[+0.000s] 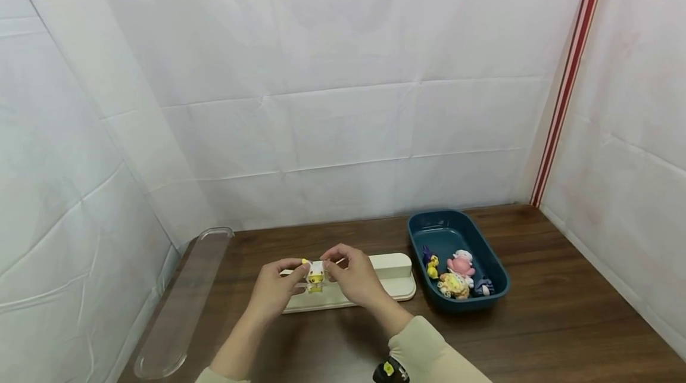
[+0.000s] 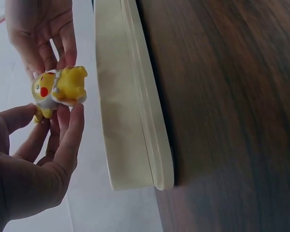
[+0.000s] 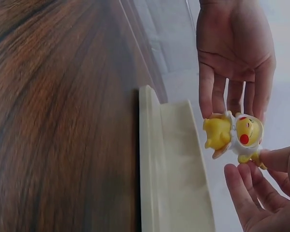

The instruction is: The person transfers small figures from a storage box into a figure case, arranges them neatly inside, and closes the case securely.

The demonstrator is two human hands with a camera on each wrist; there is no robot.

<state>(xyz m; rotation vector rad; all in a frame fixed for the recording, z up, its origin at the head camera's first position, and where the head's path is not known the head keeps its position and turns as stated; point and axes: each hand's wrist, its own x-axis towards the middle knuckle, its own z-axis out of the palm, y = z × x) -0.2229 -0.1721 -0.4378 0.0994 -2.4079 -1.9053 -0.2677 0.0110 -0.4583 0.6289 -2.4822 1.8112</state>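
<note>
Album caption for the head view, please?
Left hand and right hand hold a yellow figurine near a cream stand.

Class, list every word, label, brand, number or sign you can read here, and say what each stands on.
None can be read.
Held yellow-and-white figurine: no lettering visible.
Cream stand, blue tray: no lettering visible.
Figurines in the tray: details too small to read.
Black object by the right sleeve: yellow mark too blurred.
</note>
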